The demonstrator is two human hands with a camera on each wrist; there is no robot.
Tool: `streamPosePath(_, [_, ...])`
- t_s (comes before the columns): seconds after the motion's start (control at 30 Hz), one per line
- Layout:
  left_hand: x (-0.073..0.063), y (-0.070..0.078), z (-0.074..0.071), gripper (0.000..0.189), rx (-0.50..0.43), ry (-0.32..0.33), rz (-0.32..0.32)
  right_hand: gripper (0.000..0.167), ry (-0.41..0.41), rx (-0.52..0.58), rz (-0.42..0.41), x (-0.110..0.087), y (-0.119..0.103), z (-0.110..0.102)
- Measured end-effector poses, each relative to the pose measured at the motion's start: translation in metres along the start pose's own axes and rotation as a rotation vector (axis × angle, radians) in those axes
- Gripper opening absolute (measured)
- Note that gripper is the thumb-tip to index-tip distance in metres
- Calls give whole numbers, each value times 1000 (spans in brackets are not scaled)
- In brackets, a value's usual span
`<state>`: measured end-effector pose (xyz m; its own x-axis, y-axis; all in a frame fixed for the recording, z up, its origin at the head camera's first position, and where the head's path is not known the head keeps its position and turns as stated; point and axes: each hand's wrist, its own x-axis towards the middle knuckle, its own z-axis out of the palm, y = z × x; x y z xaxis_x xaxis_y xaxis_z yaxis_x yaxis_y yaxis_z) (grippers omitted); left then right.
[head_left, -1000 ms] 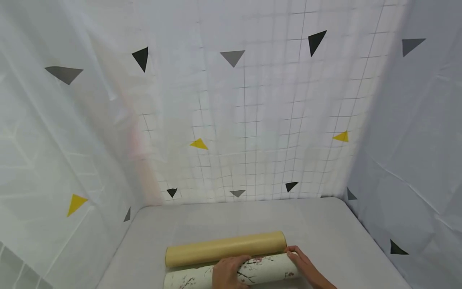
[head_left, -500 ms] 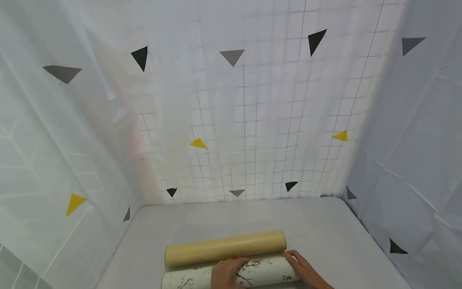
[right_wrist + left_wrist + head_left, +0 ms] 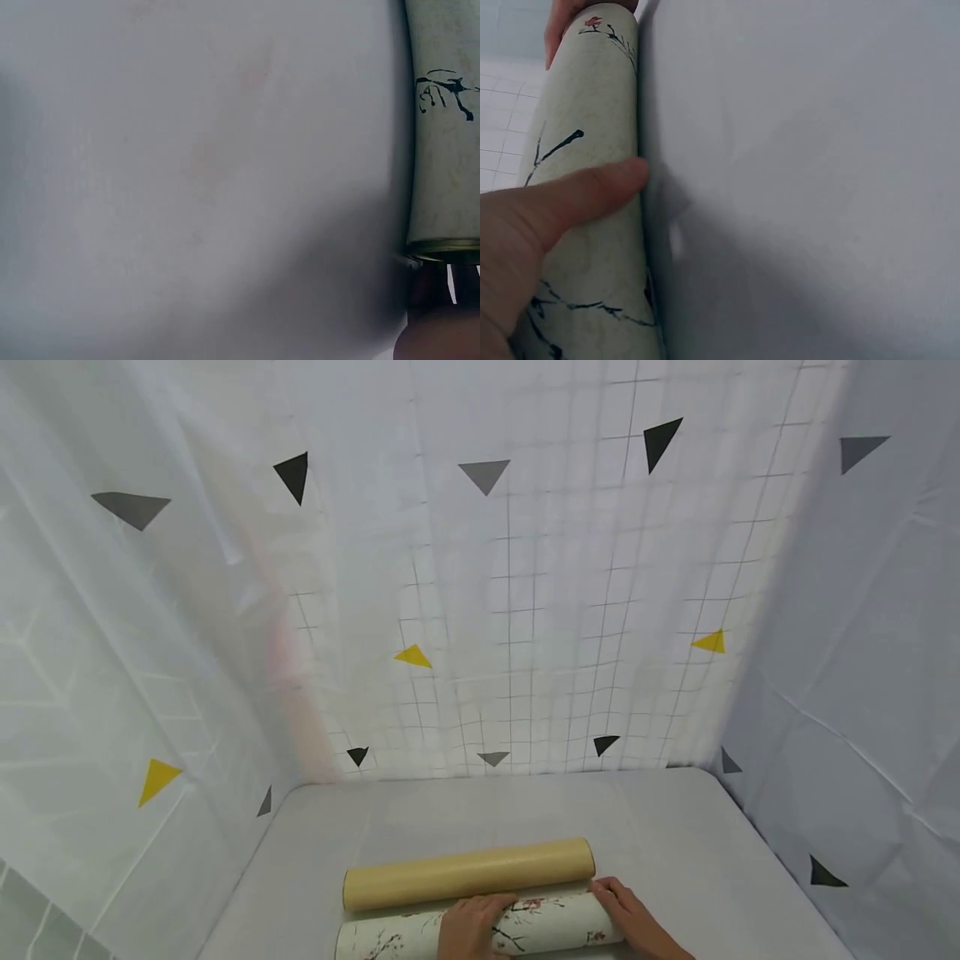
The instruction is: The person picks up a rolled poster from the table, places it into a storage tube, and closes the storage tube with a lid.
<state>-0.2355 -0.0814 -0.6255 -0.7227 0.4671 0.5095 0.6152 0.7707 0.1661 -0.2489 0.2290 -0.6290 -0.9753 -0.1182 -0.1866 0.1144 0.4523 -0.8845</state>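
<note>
A white roll printed with dark branches and reddish blossoms lies crosswise near the bottom of the head view. Over its middle, my left hand grips it, the thumb lying across the surface in the left wrist view. My right hand holds the right end, thumb on top and fingers toward the far side. Just behind it lies a plain yellow roll, which neither hand holds. In the right wrist view, the white roll's rimmed end shows at the right edge, with part of the right hand below.
Both rolls lie on a white-covered table with rounded far corners. White sheeting rises behind the table and on both sides, marked with black, grey and yellow triangles. A grid shows faintly through the back sheet.
The white roll has shifted slightly toward me and to the left, leaving a wider gap behind it at the right end. Both hands moved with it. The yellow roll has stayed about put.
</note>
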Motion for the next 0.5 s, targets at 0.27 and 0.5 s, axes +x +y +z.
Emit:
streamPosePath(0.27, [1,1,0,67,-77,-5,-68,36,126,-27,-90,1,-8,-10])
streamPosePath(0.5, [10,2,-4,32,-70,172,-131,44,260,-120,-78,1,-29,-19])
